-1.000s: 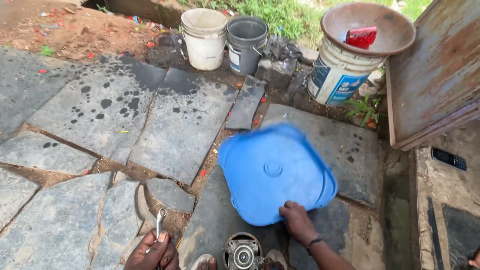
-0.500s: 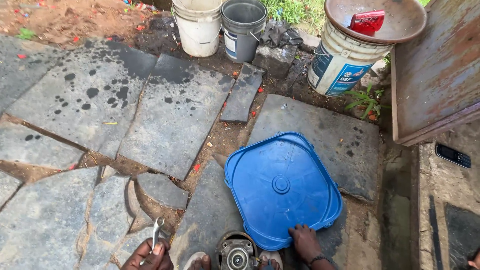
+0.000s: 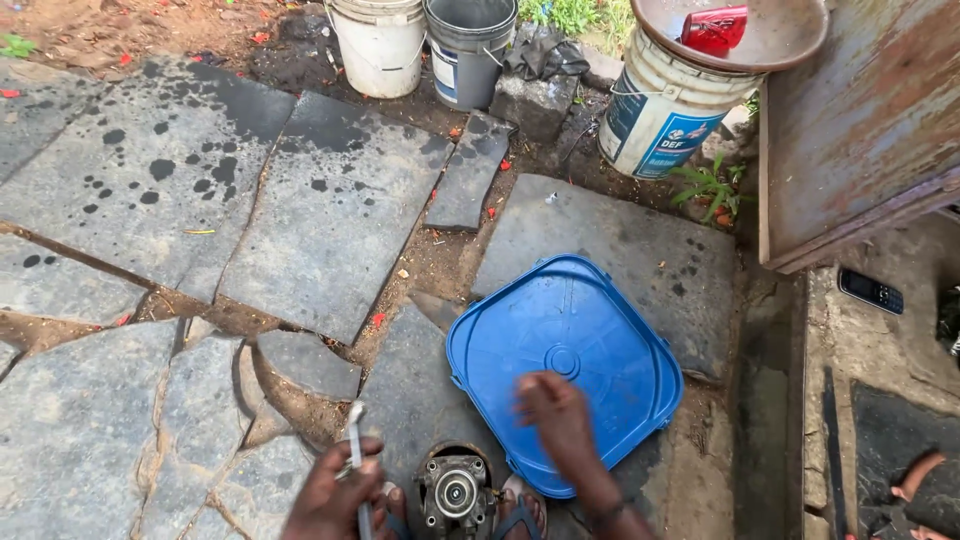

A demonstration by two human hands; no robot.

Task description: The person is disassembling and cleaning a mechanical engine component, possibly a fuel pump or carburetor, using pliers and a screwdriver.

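Wet stone slabs [image 3: 330, 210] pave a yard, buckets [image 3: 470, 50] at twelve o'clock. The blue lid [image 3: 600, 340] lies flat on the slabs, at two o'clock from the metal part [image 3: 455, 492]. The right hand [image 3: 560, 420] hovers over it, fingers loosely open, holding nothing. The left hand [image 3: 335, 495] is closed around a spanner [image 3: 356, 455]. Best keep the lid flat and close by.

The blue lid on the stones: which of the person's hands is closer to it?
Right. The right hand hovers over the blue lid, near its middle. The left hand holds a metal tool off to the lid's left, apart from it.
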